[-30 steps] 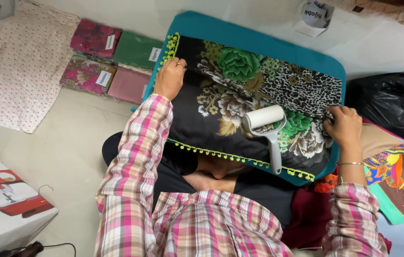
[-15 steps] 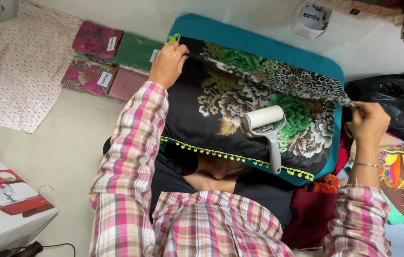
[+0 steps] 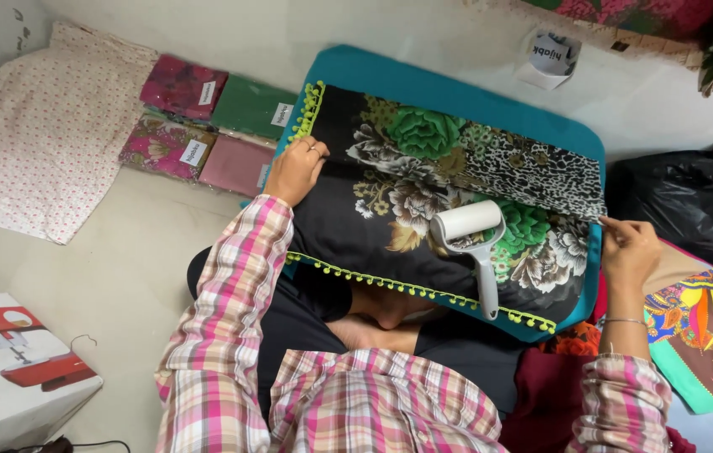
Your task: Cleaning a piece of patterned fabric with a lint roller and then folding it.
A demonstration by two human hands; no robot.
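Both hands have slid back toward the body: left hand presses flat, fingers together, on the floral cloth spread over the teal cushion; right hand pinches its far edge. Lint roller hides some print.

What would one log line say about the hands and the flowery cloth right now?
left hand: flat on flowered cloth | right hand: pinching cloth's edge | lint roller: lying on cloth, untouched | teal board: under cloth

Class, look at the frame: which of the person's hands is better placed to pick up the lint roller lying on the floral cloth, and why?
Probably the right hand: it pinches only the edge of the floral cloth, with the lint roller handle angled toward that side. The left hand presses the far edge.
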